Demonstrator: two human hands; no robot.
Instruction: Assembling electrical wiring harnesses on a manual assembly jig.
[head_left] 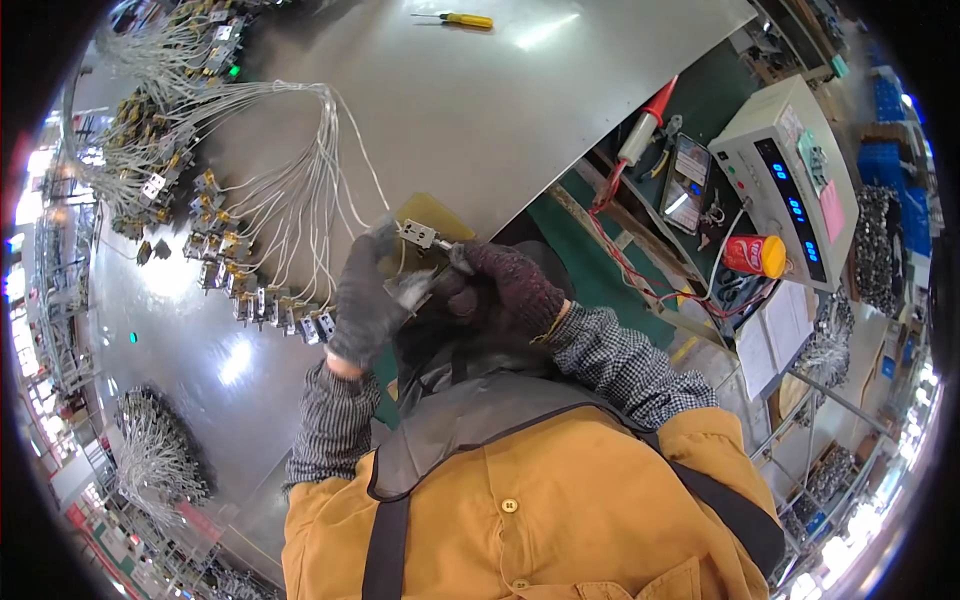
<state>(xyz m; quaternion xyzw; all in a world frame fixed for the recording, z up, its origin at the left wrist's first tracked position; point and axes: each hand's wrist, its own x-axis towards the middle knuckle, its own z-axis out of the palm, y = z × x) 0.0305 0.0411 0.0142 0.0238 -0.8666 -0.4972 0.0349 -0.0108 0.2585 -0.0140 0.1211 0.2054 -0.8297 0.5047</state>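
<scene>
My right hand (518, 282), in a dark maroon knitted glove, is closed at the stem end of a small silvery metal component with holes (418, 234). The part is held above a yellowish pad (440, 212) at the table edge. Beside it, my left hand (362, 295) wears a grey glove. Its fingers are smeared by motion, so their grip is unclear. A white wire (372, 165) runs down to the left fingers from a bundle of white wires (325, 125). Left of that hand lie several similar metal components (285, 312) in a row, with wires attached.
The metal tabletop (440, 110) carries a yellow-handled screwdriver (466, 20) at the far side and a wire heap (160, 450) at left. On the right stand a tester box with blue digits (790, 180), a red can with yellow lid (753, 256), a phone (688, 185) and a red-tipped probe (645, 130).
</scene>
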